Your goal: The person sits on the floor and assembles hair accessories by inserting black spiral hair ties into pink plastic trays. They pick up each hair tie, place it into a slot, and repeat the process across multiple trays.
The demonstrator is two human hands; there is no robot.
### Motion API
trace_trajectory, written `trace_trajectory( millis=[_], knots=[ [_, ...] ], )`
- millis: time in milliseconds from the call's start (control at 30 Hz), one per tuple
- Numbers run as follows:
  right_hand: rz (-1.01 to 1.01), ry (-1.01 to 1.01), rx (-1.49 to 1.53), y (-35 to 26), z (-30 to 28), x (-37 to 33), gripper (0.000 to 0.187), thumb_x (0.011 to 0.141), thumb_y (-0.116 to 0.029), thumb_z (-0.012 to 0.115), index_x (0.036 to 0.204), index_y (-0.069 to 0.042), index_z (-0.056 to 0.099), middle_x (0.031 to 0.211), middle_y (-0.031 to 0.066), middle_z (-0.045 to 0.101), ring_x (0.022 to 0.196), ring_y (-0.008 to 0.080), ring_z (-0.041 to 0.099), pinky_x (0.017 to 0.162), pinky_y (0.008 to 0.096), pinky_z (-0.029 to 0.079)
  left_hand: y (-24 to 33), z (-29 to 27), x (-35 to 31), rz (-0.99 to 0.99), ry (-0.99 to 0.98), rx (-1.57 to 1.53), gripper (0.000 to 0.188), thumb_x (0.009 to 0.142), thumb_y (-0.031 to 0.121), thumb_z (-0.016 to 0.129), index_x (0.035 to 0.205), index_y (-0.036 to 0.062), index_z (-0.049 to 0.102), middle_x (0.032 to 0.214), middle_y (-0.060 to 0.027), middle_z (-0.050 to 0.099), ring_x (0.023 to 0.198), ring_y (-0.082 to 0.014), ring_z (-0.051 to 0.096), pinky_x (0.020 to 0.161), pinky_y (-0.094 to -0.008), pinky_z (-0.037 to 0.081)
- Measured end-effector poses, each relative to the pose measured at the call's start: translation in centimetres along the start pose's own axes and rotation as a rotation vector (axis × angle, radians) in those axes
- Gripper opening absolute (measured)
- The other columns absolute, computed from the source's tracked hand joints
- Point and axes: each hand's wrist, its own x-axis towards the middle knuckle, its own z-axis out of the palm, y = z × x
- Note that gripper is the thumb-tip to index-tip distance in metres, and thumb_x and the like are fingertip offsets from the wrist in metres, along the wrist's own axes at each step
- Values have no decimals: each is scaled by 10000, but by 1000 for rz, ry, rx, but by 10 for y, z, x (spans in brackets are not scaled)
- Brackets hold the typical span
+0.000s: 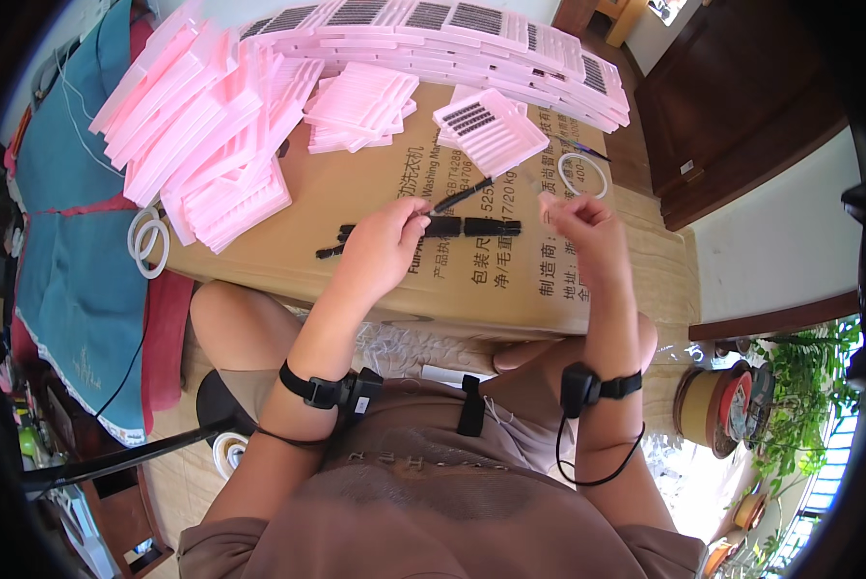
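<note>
My left hand (383,243) is closed in a pinch around one end of a thin black strip (464,196), which slants up toward the right. Below that strip, a bundle of dark, bristly strips (471,227) lies on the cardboard box, partly covered by my left hand. To the right, my right hand (587,227) is raised over the box with its fingers pinched together; whatever they hold, if anything, is too small to make out. Just beyond the strip's tip sits a pink grooved tray (491,130) with several short black rows in its left part.
The cardboard box (356,280) serves as the work surface. Pink trays (211,116) are heaped at the left, with a smaller pile (360,106) beside them. Filled trays (433,48) are stacked along the back. White rings (583,176) and tweezers (587,150) lie at the right.
</note>
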Motion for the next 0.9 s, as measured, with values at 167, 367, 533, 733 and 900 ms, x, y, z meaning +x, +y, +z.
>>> trace_trajectory(
  millis=[167, 367, 533, 733, 900],
  knots=[
    [61, -119, -314, 14, 41, -27, 149, 845, -66, 806, 833, -13, 666, 796, 27, 716, 726, 51, 651, 654, 201, 510, 8, -19, 2, -215, -34, -429, 230, 1074, 140, 524, 1143, 43, 721, 826, 31, 581, 716, -61, 518, 691, -225, 466],
    [-192, -50, -908, 11, 51, -37, 191, 799, -129, 807, 843, 5, 679, 795, 113, 695, 681, 186, 665, 648, 310, 532, 20, -47, -3, -217, 7, -638, 237, 1083, 161, 525, 1101, 31, 721, 831, 37, 584, 712, -65, 520, 687, -220, 448],
    [-275, -55, -1019, 10, 56, -32, 198, 792, -135, 809, 858, 16, 698, 803, 139, 684, 690, 247, 658, 635, 359, 526, 30, -60, -6, -208, 28, -624, 236, 1082, 159, 525, 1080, 25, 720, 828, 29, 591, 713, -70, 523, 680, -216, 442],
    [114, -329, -354, -10, 66, -28, 214, 837, -158, 824, 881, 15, 706, 842, 29, 699, 752, 78, 656, 670, 240, 517, 36, -63, -8, -177, 11, -603, 229, 1074, 127, 521, 1059, 8, 716, 808, 23, 588, 695, -74, 516, 662, -220, 445],
    [198, -565, -181, -15, 86, -34, 246, 830, -141, 825, 944, 29, 689, 857, 15, 691, 775, 64, 649, 695, 218, 515, 39, -57, -8, -166, -21, -508, 236, 1070, 117, 517, 1031, -5, 715, 787, 18, 581, 678, -75, 513, 643, -226, 447]
  ],
)
